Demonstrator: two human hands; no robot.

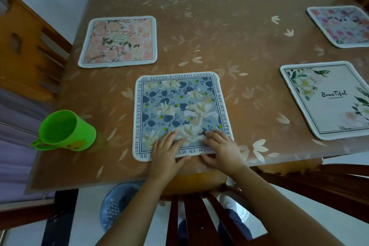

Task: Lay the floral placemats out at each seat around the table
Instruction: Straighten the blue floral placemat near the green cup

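At the near edge of the table (239, 46), the blue placemat (179, 106) lies flat. The left hand (167, 150) and right hand (221, 150) press on it, fingers extended, gripping nothing; thumbs apparently at its border.

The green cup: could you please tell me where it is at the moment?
In the head view, the green cup sits near the table's front-left edge, left of the blue floral placemat and apart from it.

Four floral placemats (180, 113) flat, well apart
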